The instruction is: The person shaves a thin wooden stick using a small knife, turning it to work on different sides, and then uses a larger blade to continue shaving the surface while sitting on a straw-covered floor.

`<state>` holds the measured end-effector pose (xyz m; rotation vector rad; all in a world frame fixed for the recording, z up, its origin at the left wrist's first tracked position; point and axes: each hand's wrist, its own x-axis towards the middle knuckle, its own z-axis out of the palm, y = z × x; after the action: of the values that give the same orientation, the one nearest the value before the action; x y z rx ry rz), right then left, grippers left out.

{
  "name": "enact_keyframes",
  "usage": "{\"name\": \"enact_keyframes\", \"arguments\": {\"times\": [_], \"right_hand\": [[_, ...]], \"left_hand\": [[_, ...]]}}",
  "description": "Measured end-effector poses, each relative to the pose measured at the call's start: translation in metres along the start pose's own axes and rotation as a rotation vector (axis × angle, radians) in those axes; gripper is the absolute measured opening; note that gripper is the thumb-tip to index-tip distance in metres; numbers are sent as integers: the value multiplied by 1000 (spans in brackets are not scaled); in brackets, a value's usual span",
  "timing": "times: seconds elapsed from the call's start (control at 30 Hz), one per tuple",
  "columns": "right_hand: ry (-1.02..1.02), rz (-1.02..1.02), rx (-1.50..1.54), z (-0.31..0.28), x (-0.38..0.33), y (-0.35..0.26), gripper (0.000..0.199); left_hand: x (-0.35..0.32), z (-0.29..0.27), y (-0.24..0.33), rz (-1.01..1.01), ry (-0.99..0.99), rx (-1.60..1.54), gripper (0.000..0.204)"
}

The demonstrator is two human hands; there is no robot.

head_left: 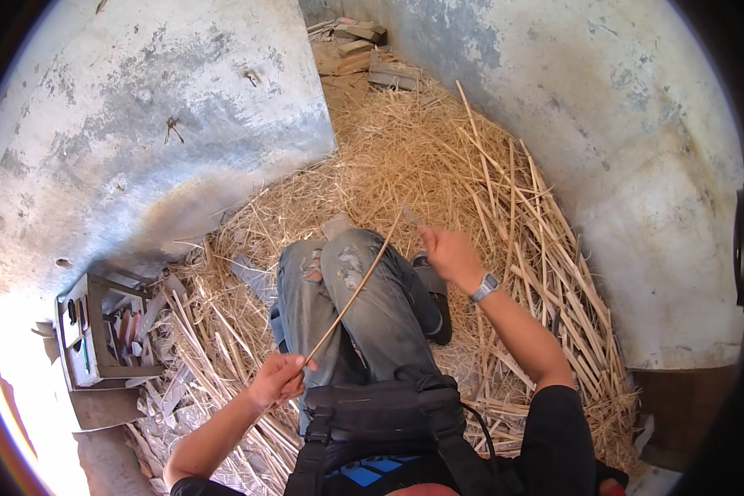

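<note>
Tool box (99, 331) contents — too small to tell.

The person sits on a heap of straw (438, 157) between grey walls (140, 124). The left hand (277, 378) grips the lower end of a thin stick (355, 289); the right hand (448, 252) holds a small blade (411, 218) against its top. A small wooden crate (87, 331) stands nearby.

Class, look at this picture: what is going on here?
A person sits on a floor heaped with straw and split cane strips, knees up in torn jeans. The left hand grips the near end of a long thin cane strip, which runs up across the knees to the raised right hand, where a small blade seems to meet it. A small wooden crate of tools stands at the person's left, by the wall.
</note>
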<state>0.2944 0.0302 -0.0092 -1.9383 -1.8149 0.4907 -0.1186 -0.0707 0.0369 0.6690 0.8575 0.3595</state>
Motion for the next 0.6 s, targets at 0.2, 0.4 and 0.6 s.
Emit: {"name": "enact_keyframes", "arguments": {"times": [0.2,0.4,0.6], "right_hand": [[172,127,57,-24,24,14,59],[-105,-184,-139,0,-65,-76,51],[67,-58,-79,4,-18,-25,51]], "left_hand": [[-38,-27,-26,35,132,240,32],[-27,-10,-32,60,191,305,26],[-29,-10,-27,118,198,394,26]]}}
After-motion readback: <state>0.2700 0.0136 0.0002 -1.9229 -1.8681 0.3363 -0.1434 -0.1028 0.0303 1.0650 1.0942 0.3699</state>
